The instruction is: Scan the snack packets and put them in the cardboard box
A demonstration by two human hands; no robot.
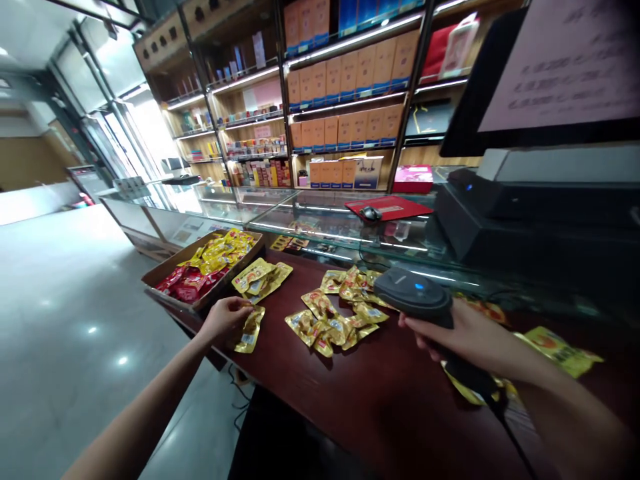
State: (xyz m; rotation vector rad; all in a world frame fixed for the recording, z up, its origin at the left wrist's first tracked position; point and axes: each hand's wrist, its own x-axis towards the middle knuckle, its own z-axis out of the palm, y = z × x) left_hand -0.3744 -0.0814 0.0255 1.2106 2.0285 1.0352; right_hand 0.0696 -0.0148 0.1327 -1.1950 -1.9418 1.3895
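My right hand is wrapped around the handle of a dark barcode scanner with a blue light on top, its cable trailing toward the lower right. At the table's left edge, my left hand pinches the upper end of a small gold foil packet. Just beyond it lies a small stack of gold packets. Between my hands is a loose pile of gold packets. Under and beside my right arm lie more packets, one of them yellow-green; the arm partly hides them.
A cardboard box of yellow and red packets sits at the table's left end. Behind the dark red table runs a glass counter with a mouse on a red mat. A monitor stands at right; stocked shelves line the wall.
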